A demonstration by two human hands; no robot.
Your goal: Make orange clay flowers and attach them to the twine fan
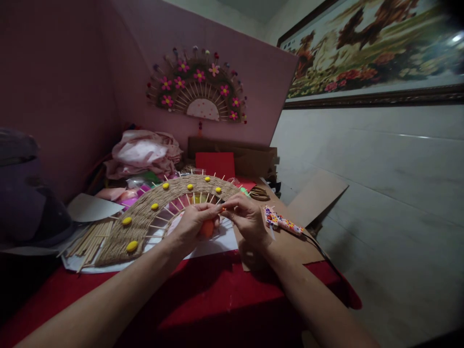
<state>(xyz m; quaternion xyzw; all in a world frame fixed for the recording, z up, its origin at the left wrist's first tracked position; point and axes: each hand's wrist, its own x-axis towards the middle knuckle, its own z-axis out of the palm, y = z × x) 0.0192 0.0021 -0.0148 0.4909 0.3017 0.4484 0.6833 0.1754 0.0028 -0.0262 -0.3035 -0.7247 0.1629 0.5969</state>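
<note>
My left hand (pixel 197 220) is closed around an orange lump (pixel 207 229) that looks like modelling clay, partly covered by the fingers. Between its thumb and the fingertips of my right hand (pixel 248 220) shows a small orange bit (pixel 223 209), pinched from both sides. Behind both hands lies a fan-shaped piece (pixel 141 227) of twine woven over thin sticks, dotted with several yellow discs. White paper (pixel 213 249) lies beneath it.
A glue gun (pixel 284 223) with a floral pattern rests on cardboard (pixel 300 249) to the right, its cord trailing off. Loose sticks (pixel 90 239) lie at left. Pink fabric (pixel 145 150) is heaped behind. A finished flowered fan (pixel 199 89) hangs on a pink panel.
</note>
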